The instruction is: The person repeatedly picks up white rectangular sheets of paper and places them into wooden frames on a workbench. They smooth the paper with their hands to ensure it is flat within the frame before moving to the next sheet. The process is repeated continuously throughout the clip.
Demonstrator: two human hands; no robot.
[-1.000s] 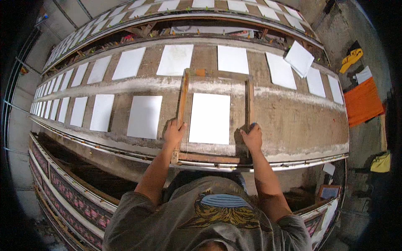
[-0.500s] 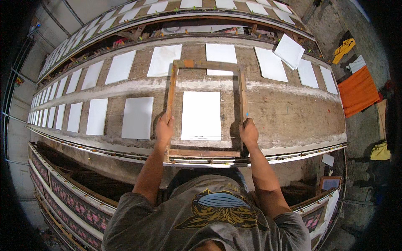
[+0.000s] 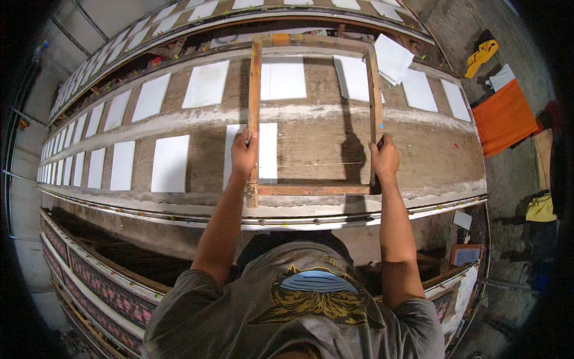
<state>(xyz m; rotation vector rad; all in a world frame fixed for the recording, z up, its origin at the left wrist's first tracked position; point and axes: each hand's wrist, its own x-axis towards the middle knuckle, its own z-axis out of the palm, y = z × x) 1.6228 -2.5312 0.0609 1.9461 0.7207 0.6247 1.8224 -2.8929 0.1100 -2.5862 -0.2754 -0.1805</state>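
Note:
Between both hands I hold a rectangular wooden frame [image 3: 311, 189], raised above a long brown-topped table [image 3: 430, 155]. My left hand [image 3: 244, 154] is closed around its left bar, and my right hand [image 3: 384, 157] grips the right bar. Thin threads appear to run across its opening. Beneath the left bar lies a white rectangular piece [image 3: 268, 140], partly covered by my left hand and the bar. Bare tabletop shows through most of the near half of the opening. A shadow of the frame and my arm falls on the table.
White pieces [image 3: 171, 161] lie in two rows along the table. At the far right, loose white pieces [image 3: 391, 58] rest askew. Another table with white pieces stands beyond. An orange cloth [image 3: 505, 118] and a yellow cloth [image 3: 482, 58] lie to the right. Dark patterned panels [image 3: 101, 281] are at lower left.
Both hands have carried the wooden frame right and away from me. The white piece that was inside its opening is now under its left bar.

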